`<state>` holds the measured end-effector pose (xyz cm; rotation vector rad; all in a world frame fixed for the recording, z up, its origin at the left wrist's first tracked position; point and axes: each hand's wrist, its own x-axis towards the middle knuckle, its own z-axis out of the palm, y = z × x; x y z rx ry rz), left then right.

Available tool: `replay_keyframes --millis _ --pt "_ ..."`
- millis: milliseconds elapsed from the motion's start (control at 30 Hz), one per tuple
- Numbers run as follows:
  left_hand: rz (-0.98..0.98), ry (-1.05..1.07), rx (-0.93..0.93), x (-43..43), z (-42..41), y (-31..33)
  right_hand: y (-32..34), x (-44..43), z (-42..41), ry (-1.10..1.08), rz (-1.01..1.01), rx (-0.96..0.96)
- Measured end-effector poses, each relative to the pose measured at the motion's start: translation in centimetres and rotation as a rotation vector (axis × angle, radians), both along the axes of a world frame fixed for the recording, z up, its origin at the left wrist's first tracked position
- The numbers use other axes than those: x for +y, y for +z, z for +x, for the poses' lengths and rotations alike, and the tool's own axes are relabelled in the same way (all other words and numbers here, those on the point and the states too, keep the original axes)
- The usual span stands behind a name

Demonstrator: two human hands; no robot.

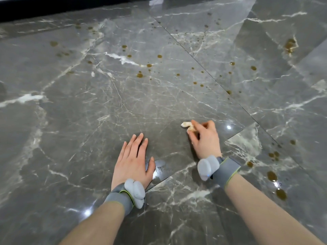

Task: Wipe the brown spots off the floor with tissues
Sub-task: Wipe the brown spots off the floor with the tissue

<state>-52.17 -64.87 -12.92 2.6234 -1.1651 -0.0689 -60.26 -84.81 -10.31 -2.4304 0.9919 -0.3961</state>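
Glossy grey floor (79, 124) of large marble-look tiles (109, 106), white-veined, with thin dark joints (215, 79). Scattered over the far half: brown spots (139, 75), mostly small drops, plus a larger smear (290, 45) far right and bigger blots (281, 194) along the near right. Flat on the near middle tile: left hand (132, 162), fingers straight. Near it on the right, a crumpled, brown-stained tissue (188, 125) touching the tile, pinched by the right hand (206, 139). Along the far edge, a black strip (53, 7).

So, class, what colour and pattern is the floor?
Glossy grey marble floor with white veins, clearest in the head view.
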Motion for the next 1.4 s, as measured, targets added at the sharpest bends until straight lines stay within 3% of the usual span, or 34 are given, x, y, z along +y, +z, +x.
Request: replay_keyframes --millis 67,133,233,300,400,500,667,733,867,933,1000,1100,1167,1233,1333,1400 --pt "-0.005 0.002 -0.004 0.0 0.0 0.0 0.2 1.1 0.0 0.012 -0.016 0.106" --pt "-0.013 0.005 0.0 -0.1 -0.1 0.0 0.4 4.9 -0.6 0.242 -0.052 0.166" --pt "-0.021 -0.003 -0.003 0.0 -0.3 -0.2 0.4 9.6 -3.4 0.469 -0.188 0.146" --pt "-0.024 -0.001 -0.003 0.0 -0.3 -0.1 0.6 8.9 -4.8 0.491 -0.277 0.126" --pt "-0.026 0.004 -0.007 0.1 -0.4 0.0 0.3 4.7 -6.3 0.274 -0.378 0.095" --pt "-0.028 0.008 -0.007 0.0 -0.4 0.0 -0.2 2.7 -7.2 -0.04 -0.259 0.082" --pt "-0.037 0.012 -0.001 -0.1 -0.2 -0.1 -0.5 8.1 -9.2 0.4 -0.227 0.099" --pt "-0.036 0.008 -0.003 0.0 -0.3 -0.1 -0.4 6.7 -10.9 0.443 -0.206 0.108" --pt "-0.023 0.008 -0.016 0.0 -0.3 -0.2 -0.4 0.8 -14.9 -0.137 -0.163 0.008" --pt "-0.021 0.005 -0.018 -0.1 -0.3 -0.2 -0.3 0.1 -15.7 -0.311 -0.123 0.051" --pt "-0.018 0.002 -0.02 -0.1 -0.3 -0.2 -0.4 1.7 -15.1 -0.2 -0.149 0.081" --pt "-0.017 0.003 -0.019 0.0 -0.3 -0.2 -1.0 4.6 -14.8 0.252 -0.256 0.096" --pt "-0.022 0.001 -0.017 0.0 -0.3 -0.2 -0.9 3.3 -15.1 0.404 -0.294 0.133" --pt "-0.026 0.001 -0.012 -0.1 -0.3 -0.2 -0.9 0.4 -15.5 0.254 -0.298 0.14" --pt "-0.028 0.006 -0.007 -0.1 -0.3 -0.2 -0.2 -1.2 -14.9 -0.089 -0.153 0.14" --pt "-0.024 0.004 -0.01 -0.1 -0.3 -0.2 0.0 1.4 -13.9 -0.05 -0.094 0.139"
